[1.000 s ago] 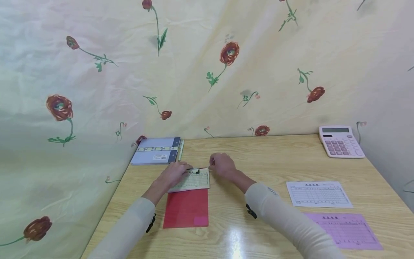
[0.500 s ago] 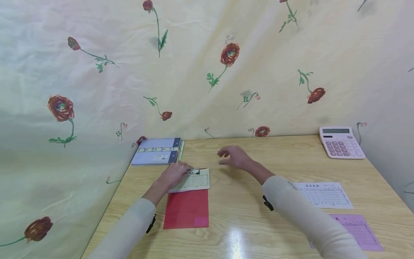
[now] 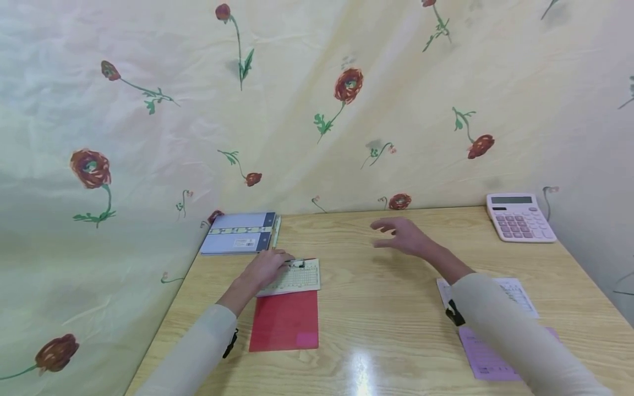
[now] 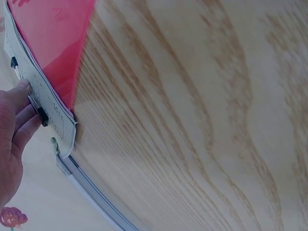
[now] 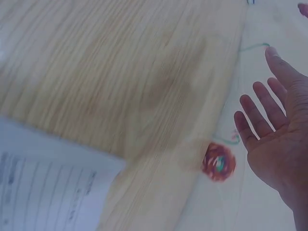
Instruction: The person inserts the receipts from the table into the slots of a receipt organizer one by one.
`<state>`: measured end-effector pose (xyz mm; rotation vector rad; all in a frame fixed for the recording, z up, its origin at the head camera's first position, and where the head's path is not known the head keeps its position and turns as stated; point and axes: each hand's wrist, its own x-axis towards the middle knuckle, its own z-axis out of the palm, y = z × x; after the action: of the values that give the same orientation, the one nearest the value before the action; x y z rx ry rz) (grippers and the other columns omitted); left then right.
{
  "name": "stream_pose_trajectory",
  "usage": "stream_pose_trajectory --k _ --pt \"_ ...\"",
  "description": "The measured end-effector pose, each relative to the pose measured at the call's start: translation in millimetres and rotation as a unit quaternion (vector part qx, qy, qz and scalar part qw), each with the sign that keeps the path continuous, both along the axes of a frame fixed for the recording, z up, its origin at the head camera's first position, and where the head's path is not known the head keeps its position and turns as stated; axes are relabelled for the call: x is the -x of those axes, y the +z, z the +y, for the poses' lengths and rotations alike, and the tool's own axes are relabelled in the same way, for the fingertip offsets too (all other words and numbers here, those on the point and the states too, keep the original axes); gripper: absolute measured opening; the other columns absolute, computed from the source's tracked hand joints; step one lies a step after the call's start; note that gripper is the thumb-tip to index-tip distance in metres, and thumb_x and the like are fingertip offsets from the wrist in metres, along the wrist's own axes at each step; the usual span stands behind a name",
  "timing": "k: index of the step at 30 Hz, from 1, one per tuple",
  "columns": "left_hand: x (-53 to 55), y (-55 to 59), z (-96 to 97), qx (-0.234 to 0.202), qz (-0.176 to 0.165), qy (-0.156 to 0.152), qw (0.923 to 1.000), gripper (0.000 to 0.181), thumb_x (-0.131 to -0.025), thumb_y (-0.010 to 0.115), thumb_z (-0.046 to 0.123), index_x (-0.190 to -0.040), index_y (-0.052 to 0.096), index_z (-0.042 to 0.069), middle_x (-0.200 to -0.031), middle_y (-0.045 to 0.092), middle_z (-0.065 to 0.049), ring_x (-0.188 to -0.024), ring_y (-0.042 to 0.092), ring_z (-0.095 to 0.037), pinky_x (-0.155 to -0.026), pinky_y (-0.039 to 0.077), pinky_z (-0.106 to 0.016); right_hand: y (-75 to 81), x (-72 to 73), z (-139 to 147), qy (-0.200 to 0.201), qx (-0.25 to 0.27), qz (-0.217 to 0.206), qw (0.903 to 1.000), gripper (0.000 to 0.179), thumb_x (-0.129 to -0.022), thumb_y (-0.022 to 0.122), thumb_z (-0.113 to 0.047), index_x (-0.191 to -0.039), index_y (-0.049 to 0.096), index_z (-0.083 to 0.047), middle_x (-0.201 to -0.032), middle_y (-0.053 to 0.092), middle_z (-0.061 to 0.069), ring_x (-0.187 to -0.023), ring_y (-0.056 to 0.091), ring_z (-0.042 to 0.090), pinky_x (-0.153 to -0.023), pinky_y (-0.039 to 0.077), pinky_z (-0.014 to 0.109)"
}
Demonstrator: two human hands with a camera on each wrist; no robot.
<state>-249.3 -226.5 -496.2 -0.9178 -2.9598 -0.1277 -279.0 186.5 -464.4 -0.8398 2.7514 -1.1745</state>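
Observation:
My left hand [image 3: 267, 269] pinches a metal clip [image 4: 30, 96] with black ends at the top edge of a small pad of printed forms [image 3: 299, 278]. In the left wrist view, the thumb lies over the clip and the fingers are at the pad's edge. Beneath the pad lies a red folder [image 3: 287, 322] with a pink label at its lower corner. My right hand [image 3: 403, 235] hovers above the table, thumb and fingers spread, holding nothing. Nearest below it on the right is a white printed form [image 5: 48, 178], partly hidden by the sleeve in the head view.
A purple form [image 3: 487, 355] lies in front of the white one, partly under the right sleeve. The pink calculator [image 3: 519, 219] stands at the back right. A blue notebook [image 3: 233, 236] with a pen [image 3: 276, 231] beside it lies at the back left. Floral cloth [image 3: 317, 110] hangs behind the table.
My right hand has left the pad's right corner, its fingers opening, and moved right across the table toward the white form. The left hand has stayed on the clip.

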Motion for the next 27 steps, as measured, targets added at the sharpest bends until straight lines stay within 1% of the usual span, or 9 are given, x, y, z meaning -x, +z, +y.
stream_pose_trajectory --k 6,11,14,19,23,27 --pt "0.4 0.3 1.4 0.002 -0.004 0.002 1.0 0.03 -0.1 0.076 0.014 -0.13 0.076 0.011 -0.126 0.075 -0.009 -0.113 0.073 -0.027 -0.094 0.061 -0.04 1.4 -15.9 45.3 -0.026 -0.006 0.009 0.9996 0.051 -0.098 0.079 -0.014 -0.141 0.062 0.006 -0.14 0.065 0.026 -0.126 0.062 0.05 -0.102 0.052 0.065" --pt "0.7 0.3 3.2 0.003 -0.004 0.004 1.0 0.029 -0.1 0.076 0.012 -0.129 0.077 0.011 -0.125 0.076 -0.009 -0.114 0.073 -0.027 -0.094 0.061 -0.04 1.5 -30.6 81.4 -0.05 -0.029 0.021 0.9981 0.058 -0.097 0.081 -0.017 -0.145 0.058 0.005 -0.143 0.061 0.029 -0.129 0.058 0.051 -0.103 0.051 0.065" --pt "0.8 -0.7 4.0 0.0 -0.008 0.011 0.9999 0.028 -0.1 0.076 0.012 -0.128 0.077 0.011 -0.123 0.076 -0.008 -0.113 0.073 -0.026 -0.093 0.061 -0.039 -0.3 -41.0 101.9 -0.061 -0.035 0.02 0.9973 0.061 -0.096 0.081 -0.018 -0.147 0.056 0.006 -0.144 0.059 0.031 -0.13 0.057 0.053 -0.104 0.049 0.066" --pt "0.7 -2.1 4.9 -0.005 -0.01 0.015 0.9998 0.027 -0.1 0.076 0.011 -0.127 0.078 0.012 -0.122 0.077 -0.007 -0.112 0.073 -0.024 -0.093 0.061 -0.038 -4.0 -60.1 135.2 -0.076 -0.032 -0.006 0.9966 0.068 -0.096 0.081 -0.022 -0.149 0.052 0.01 -0.149 0.053 0.034 -0.134 0.051 0.057 -0.106 0.044 0.07" --pt "0.3 -2.5 5.2 -0.007 -0.01 0.017 0.9998 0.028 -0.099 0.077 0.011 -0.127 0.078 0.011 -0.122 0.077 -0.007 -0.112 0.073 -0.024 -0.093 0.061 -0.039 -6.2 -72.5 159.9 -0.097 -0.043 -0.032 0.9939 0.072 -0.097 0.08 -0.026 -0.151 0.048 0.011 -0.152 0.049 0.036 -0.136 0.047 0.059 -0.106 0.041 0.073" --pt "0.5 -2.1 6.1 -0.008 -0.008 0.017 0.9998 0.028 -0.098 0.078 0.012 -0.126 0.078 0.011 -0.122 0.077 -0.006 -0.113 0.073 -0.024 -0.094 0.061 -0.039 -8.7 -83.2 183.7 -0.119 -0.061 -0.059 0.9893 0.077 -0.098 0.08 -0.028 -0.153 0.044 0.012 -0.153 0.044 0.039 -0.136 0.044 0.061 -0.104 0.041 0.075"
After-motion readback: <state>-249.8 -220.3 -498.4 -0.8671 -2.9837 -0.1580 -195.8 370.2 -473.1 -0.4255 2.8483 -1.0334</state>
